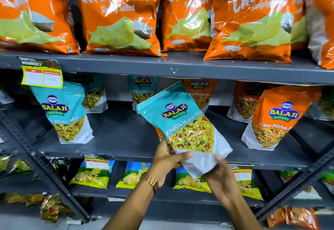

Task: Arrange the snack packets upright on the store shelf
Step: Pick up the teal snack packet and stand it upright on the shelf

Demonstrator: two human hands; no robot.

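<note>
khatta mitha mix packet, teal, leans tilted left above the grey middle shelf front edge, gripped at its white bottom by both hands: left hand, right hand.

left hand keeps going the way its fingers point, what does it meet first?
The left hand already grips the tilted teal Khatta Mitha packet, so that packet. Past it, probably the orange packet partly hidden behind on the middle shelf; depth is unclear.
</note>
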